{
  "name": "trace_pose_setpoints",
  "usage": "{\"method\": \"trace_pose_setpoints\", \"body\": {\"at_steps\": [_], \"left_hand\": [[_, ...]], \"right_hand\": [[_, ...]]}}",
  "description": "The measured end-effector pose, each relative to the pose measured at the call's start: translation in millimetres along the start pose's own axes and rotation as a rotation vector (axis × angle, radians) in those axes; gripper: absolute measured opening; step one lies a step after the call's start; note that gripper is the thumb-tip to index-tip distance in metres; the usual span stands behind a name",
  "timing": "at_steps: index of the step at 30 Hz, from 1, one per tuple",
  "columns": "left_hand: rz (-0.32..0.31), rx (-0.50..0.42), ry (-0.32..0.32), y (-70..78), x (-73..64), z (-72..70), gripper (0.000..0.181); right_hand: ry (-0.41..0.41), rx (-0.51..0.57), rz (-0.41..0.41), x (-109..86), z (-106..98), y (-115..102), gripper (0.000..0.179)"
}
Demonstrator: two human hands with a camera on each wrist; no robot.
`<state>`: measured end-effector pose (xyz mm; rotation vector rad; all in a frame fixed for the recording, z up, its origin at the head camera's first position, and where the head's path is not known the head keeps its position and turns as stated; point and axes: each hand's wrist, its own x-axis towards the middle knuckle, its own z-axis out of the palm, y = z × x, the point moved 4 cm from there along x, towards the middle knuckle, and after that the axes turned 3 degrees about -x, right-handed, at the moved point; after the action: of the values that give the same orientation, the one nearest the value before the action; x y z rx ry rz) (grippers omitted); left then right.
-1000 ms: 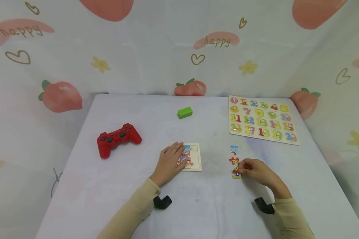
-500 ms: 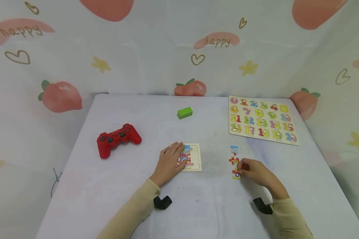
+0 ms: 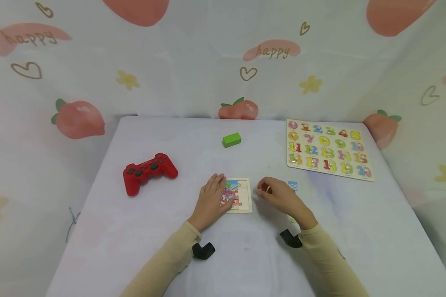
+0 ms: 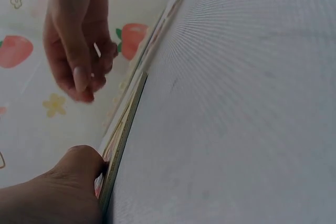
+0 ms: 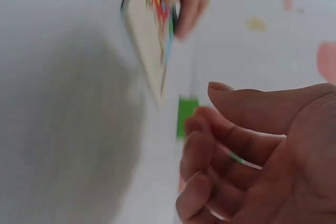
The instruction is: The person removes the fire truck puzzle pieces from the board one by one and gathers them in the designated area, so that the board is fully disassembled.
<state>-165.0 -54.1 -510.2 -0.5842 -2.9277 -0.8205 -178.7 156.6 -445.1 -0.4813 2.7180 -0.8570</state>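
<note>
A small square wooden jigsaw tray (image 3: 247, 196) lies near the middle of the table, with picture pieces (image 3: 234, 198) in its left part and bare wood at its right. Over its left side rests my left hand (image 3: 209, 202), fingers stretched forward, thumb on the lower part; the left wrist view shows the thumb (image 4: 84, 163) at the tray's edge. My right hand (image 3: 280, 200) hovers just right of the tray, fingers loosely bent. In the right wrist view its thumb (image 5: 252, 106) stands apart from the fingers and no piece shows between them. Jigsaw pieces (image 3: 292, 185) lie partly hidden beneath the right forearm.
A red game controller (image 3: 148, 170) lies at the left and a green block (image 3: 231, 140) at the back middle. A number puzzle board (image 3: 328, 150) occupies the back right corner. A printed cloth (image 3: 193, 62) hangs behind the table.
My right hand has left the loose pieces and moved left and slightly back, up to the tray's right side. My left hand stays on the tray. The head view has shifted slightly.
</note>
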Motion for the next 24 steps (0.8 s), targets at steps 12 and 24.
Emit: {"method": "trace_pose_setpoints", "body": {"at_steps": [12,24], "left_hand": [[0.029,0.046,0.026,2.6,0.1,-0.3,0.073],[0.020,0.035,0.034,-0.8,-1.9,-1.7,0.072]], "right_hand": [[0.009,-0.148,0.050,40.8,38,-29,0.025],[0.051,-0.109,0.081,42.6,43,-33,0.022]]}}
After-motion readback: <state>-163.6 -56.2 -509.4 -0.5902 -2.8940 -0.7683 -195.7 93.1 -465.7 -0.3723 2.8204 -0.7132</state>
